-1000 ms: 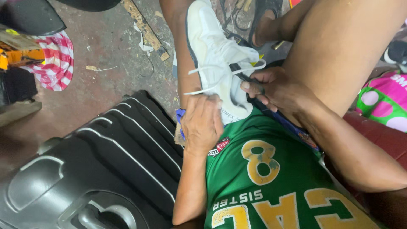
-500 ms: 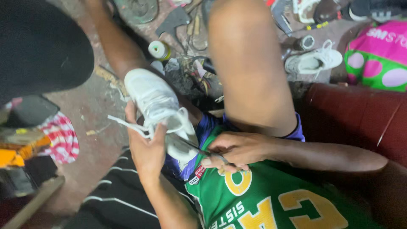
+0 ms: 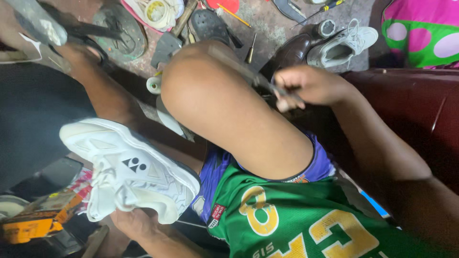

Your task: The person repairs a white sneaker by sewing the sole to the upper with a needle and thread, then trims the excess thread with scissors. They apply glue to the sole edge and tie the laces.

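Cradling white sneaker (image 3: 129,174) in left hand (image 3: 138,224); right hand (image 3: 311,86) grips thin tool (image 3: 282,91); repair looks mid-way.

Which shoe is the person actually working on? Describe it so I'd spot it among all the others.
Start at the bare raised knee in the middle, then look down and left. There a white lace-up sneaker rests on the lap, with the left hand under it. Unlike the grey-white sneaker and dark shoe on the floor, it is held.
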